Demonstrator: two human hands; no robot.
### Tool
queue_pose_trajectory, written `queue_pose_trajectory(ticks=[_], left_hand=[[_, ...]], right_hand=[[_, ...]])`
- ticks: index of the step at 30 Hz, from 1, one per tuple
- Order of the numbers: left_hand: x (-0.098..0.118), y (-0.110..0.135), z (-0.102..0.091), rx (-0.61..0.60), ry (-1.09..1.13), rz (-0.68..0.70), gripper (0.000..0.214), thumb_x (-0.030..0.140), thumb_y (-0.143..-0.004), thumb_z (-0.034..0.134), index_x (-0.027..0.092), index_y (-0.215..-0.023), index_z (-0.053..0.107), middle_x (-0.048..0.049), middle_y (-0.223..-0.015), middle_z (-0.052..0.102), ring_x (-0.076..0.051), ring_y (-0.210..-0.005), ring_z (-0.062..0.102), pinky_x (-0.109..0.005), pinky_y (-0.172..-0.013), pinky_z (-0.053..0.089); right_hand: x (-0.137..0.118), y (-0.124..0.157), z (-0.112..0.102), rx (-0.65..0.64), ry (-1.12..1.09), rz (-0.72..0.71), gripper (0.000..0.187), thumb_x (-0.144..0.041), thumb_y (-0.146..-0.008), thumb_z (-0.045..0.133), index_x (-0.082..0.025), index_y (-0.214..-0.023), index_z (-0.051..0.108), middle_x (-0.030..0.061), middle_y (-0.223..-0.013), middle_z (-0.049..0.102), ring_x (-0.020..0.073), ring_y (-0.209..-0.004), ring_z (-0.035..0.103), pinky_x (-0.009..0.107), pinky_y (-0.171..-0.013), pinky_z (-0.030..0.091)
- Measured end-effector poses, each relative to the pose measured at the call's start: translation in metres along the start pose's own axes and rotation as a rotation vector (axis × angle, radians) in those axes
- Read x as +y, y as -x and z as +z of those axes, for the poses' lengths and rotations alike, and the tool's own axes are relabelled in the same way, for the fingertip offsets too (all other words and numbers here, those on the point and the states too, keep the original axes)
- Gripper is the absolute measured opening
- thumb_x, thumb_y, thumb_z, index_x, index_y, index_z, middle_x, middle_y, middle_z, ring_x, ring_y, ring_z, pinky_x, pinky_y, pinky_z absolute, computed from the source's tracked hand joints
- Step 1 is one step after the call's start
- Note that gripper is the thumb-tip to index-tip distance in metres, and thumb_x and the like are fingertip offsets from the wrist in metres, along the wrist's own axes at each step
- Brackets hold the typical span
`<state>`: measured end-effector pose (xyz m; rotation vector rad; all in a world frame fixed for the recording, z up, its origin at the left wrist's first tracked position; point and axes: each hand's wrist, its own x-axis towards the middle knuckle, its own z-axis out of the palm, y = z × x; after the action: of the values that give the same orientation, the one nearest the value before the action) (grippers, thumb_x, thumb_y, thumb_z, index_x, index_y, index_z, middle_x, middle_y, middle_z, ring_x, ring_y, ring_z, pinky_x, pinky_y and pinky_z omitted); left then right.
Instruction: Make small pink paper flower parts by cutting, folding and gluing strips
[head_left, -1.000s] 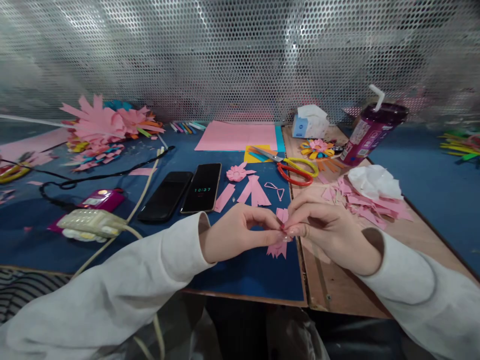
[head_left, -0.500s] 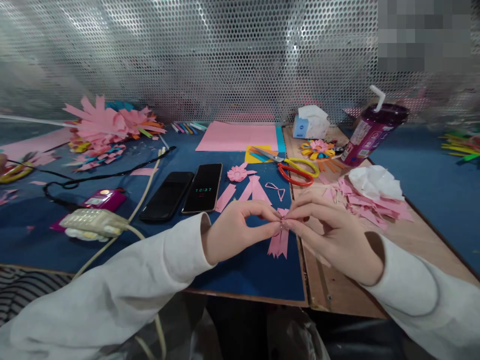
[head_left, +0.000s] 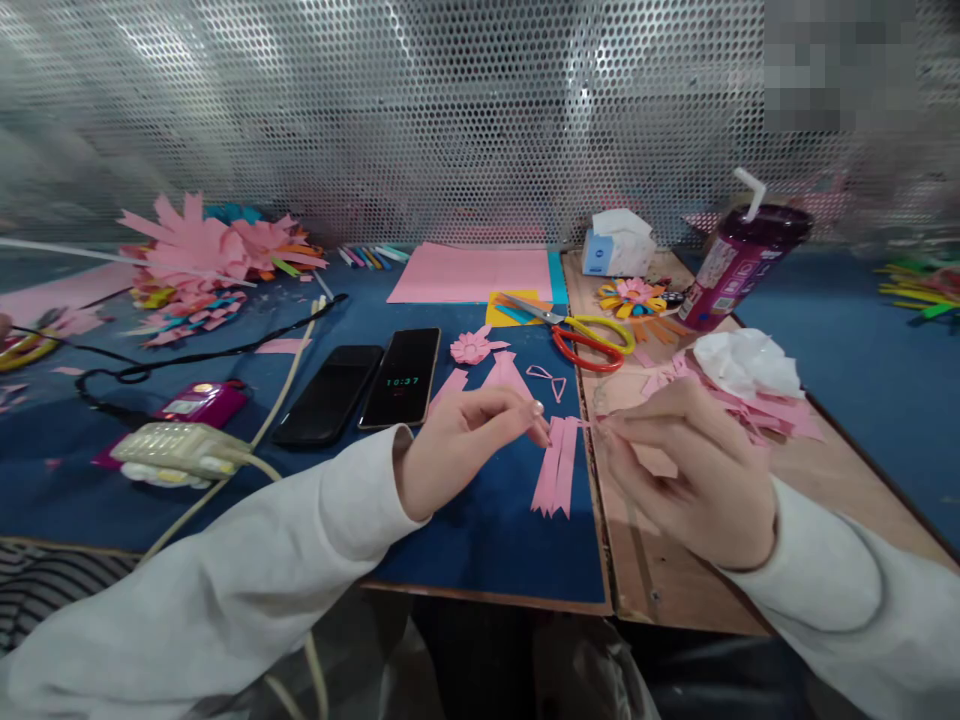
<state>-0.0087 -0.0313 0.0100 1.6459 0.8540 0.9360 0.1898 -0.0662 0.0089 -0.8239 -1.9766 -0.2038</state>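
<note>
My left hand [head_left: 480,435] hovers beside two pink paper strips with notched ends [head_left: 555,470] on the blue mat. Its thumb and fingertips are slightly apart, and I see nothing between them. My right hand [head_left: 690,465] is closed in a pinch at the mat's right edge. A thin pink paper sliver [head_left: 587,423] shows at its fingertips. Beyond my hands lie a pink paper flower [head_left: 474,346], pink paper strips [head_left: 506,372] partly behind my left hand, and small bent pink loops [head_left: 546,382].
Red-and-yellow scissors [head_left: 592,340] lie ahead. Two phones [head_left: 401,378] and a power strip [head_left: 180,450] with cables are to the left. On the right stand a purple cup [head_left: 735,268], a tissue pack [head_left: 616,245] and pink scraps [head_left: 772,415]. Another person's hand [head_left: 4,325] shows far left.
My hands were together, pinching at the top of the pink strips. They have parted: the right moved right with a thin pink sliver, the left drew back left. The strips stay on the mat.
</note>
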Motion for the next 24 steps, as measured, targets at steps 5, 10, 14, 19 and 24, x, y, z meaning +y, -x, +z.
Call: queue_pose_trajectory(ticks=[5, 10, 14, 19, 24], left_hand=[[-0.002, -0.001, 0.003, -0.220, 0.110, -0.213, 0.025, 0.035, -0.083, 0.058, 0.015, -0.079, 0.073, -0.0062, -0.082, 0.073, -0.015, -0.075, 0.062, -0.026, -0.066, 0.046], [0.000, -0.001, 0.004, -0.161, 0.173, -0.198, 0.012, 0.026, -0.075, 0.067, 0.016, -0.074, 0.073, -0.0022, -0.077, 0.072, -0.012, -0.071, 0.060, -0.023, -0.070, 0.047], [0.000, -0.002, 0.003, -0.135, 0.198, -0.187, 0.007, 0.023, -0.071, 0.070, 0.016, -0.071, 0.072, -0.0011, -0.075, 0.071, -0.011, -0.072, 0.061, -0.023, -0.074, 0.048], [0.000, -0.003, 0.002, -0.120, 0.183, -0.173, 0.009, 0.023, -0.071, 0.071, 0.015, -0.071, 0.071, -0.0019, -0.076, 0.071, -0.013, -0.075, 0.063, -0.024, -0.077, 0.050], [-0.001, -0.002, 0.001, -0.107, 0.122, -0.165, 0.012, 0.026, -0.073, 0.070, 0.014, -0.073, 0.071, -0.0040, -0.080, 0.072, -0.015, -0.080, 0.065, -0.026, -0.079, 0.050]], right_hand=[[0.007, 0.009, 0.002, -0.107, 0.156, -0.296, 0.018, -0.014, -0.086, 0.053, -0.025, -0.096, 0.063, 0.0011, -0.085, 0.071, 0.0166, -0.074, 0.060, 0.035, -0.058, 0.042], [0.008, 0.013, 0.005, -0.116, 0.155, -0.318, 0.026, -0.012, -0.087, 0.048, -0.026, -0.102, 0.065, 0.0017, -0.093, 0.071, 0.0175, -0.080, 0.059, 0.037, -0.062, 0.041], [0.006, 0.011, 0.007, -0.131, 0.209, -0.350, 0.022, -0.013, -0.085, 0.053, -0.025, -0.101, 0.064, 0.0019, -0.093, 0.071, 0.0173, -0.079, 0.059, 0.035, -0.063, 0.043], [0.006, 0.002, 0.007, -0.078, 0.091, -0.240, 0.014, -0.017, -0.082, 0.058, -0.019, -0.095, 0.063, 0.0059, -0.084, 0.069, 0.0171, -0.070, 0.059, 0.034, -0.059, 0.047], [0.012, -0.004, 0.007, -0.001, -0.154, 0.200, 0.013, -0.017, -0.085, 0.055, -0.021, -0.091, 0.065, 0.0067, -0.086, 0.066, 0.0186, -0.084, 0.062, 0.036, -0.073, 0.052]])
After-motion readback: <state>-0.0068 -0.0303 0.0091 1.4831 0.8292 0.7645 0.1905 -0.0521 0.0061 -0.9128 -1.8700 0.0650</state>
